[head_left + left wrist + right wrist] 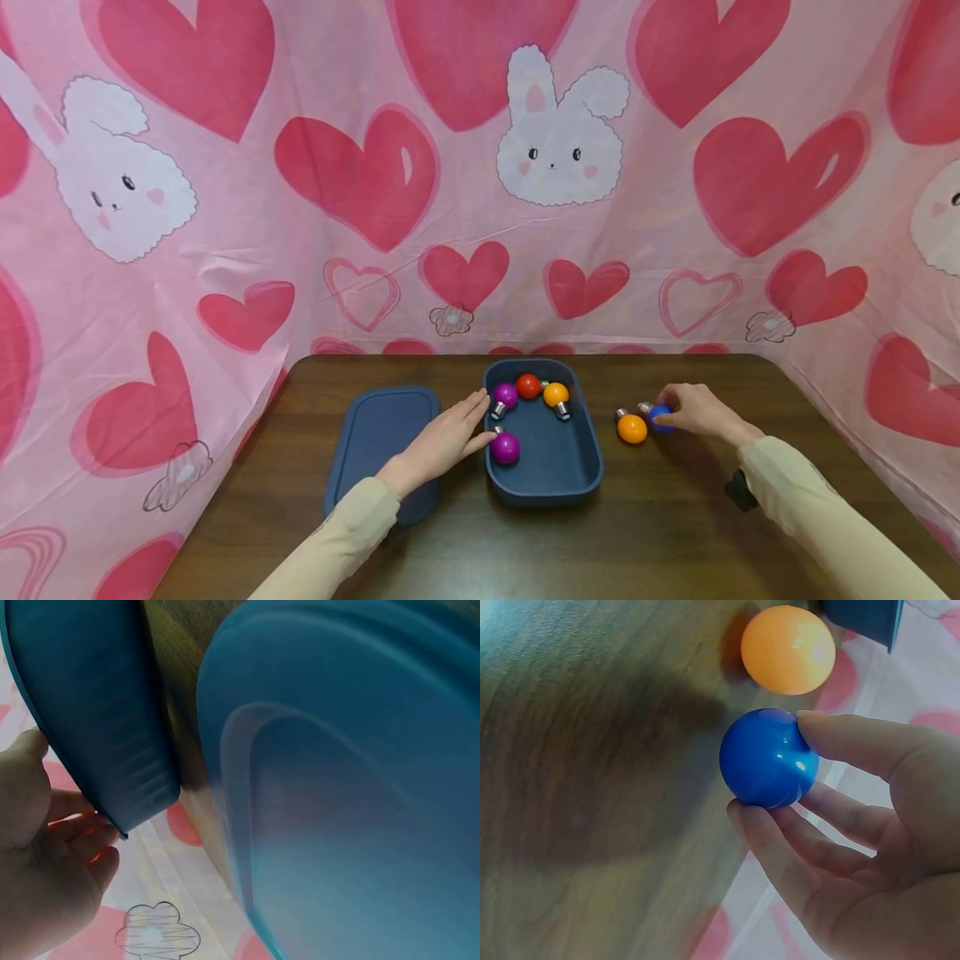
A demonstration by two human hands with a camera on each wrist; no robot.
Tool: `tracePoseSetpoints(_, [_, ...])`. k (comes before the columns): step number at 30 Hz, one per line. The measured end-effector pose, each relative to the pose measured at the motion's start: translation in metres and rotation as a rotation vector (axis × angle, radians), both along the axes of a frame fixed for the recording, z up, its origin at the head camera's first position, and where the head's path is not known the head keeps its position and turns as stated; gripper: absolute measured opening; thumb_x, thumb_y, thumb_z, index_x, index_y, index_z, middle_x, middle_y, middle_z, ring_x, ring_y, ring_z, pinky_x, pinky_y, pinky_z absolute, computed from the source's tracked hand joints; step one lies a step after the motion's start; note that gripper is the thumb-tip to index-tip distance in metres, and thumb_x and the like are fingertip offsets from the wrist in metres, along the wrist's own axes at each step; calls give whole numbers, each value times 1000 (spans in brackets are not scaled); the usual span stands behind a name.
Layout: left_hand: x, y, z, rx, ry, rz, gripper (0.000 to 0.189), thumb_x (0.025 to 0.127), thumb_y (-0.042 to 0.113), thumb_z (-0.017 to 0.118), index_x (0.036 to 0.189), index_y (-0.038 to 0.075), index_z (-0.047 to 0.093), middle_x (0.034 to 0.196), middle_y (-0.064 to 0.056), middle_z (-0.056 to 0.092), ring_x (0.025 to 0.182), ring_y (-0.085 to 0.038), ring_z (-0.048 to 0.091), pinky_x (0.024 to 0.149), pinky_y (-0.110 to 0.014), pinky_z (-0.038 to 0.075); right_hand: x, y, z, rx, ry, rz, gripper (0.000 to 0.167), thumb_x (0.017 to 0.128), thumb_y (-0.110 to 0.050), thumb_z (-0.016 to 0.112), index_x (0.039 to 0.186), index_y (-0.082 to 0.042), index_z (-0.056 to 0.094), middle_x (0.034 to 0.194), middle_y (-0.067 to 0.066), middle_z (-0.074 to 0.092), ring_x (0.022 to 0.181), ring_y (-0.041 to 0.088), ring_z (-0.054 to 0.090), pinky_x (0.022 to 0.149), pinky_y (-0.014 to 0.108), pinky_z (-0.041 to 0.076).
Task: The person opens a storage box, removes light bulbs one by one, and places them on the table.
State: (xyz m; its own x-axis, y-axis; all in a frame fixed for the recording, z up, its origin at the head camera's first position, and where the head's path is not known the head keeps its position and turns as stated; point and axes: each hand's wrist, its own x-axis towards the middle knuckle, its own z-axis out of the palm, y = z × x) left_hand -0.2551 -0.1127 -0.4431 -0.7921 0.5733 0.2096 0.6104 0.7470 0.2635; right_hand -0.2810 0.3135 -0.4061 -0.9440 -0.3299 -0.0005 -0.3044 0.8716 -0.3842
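Note:
My right hand (697,410) pinches a blue light bulb (660,417) between thumb and fingers at the right of the table. The right wrist view shows the blue bulb (769,759) close up, its metal base hidden. Beside it lies an orange bulb (632,428). My left hand (442,436) has its fingers extended and touches the left rim of a dark blue box (546,490). Inside that box are a purple bulb (505,448) near the left thumb, another purple bulb (506,395), a red bulb (528,386) and an orange bulb (556,394).
A flat blue lid (382,429) lies left of the box, partly under my left forearm. The brown wooden table (600,550) carries everything. Behind it hangs a pink cloth (472,208) with hearts and rabbits.

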Motion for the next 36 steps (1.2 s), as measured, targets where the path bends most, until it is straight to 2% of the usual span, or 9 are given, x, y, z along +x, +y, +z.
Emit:
tracePoseSetpoints(14, [0,-1,0,9,6,-8,65,100,42,55,150,2,41,157,-16,41,142,-33,46,112,-48,44,-1,1,-10,-2,-27,-6,30,83,-19,78,96,5,65,88,14,69,76,19,59,71,39,58])
tracePoseSetpoints(22, [1,0,1,9,0,-4,65,100,42,55,150,2,41,157,-15,41,142,-33,46,112,-47,44,0,0,-9,5,-49,-16,33,83,-19,78,99,6,64,91,16,68,78,21,60,77,45,59])
tracePoseSetpoints(27, [1,0,1,8,-10,1,66,100,43,54,150,3,40,157,-14,40,143,-32,45,113,-47,43,1,1,-8,18,-21,0,31,83,-18,78,97,7,64,90,18,68,77,22,60,74,44,59])
tracePoseSetpoints(36, [0,0,1,16,-13,0,66,100,42,55,150,3,41,157,-15,41,142,-33,46,112,-48,44,3,0,-4,11,-53,-11,32,84,-18,77,99,7,64,89,15,67,76,21,58,73,42,59])
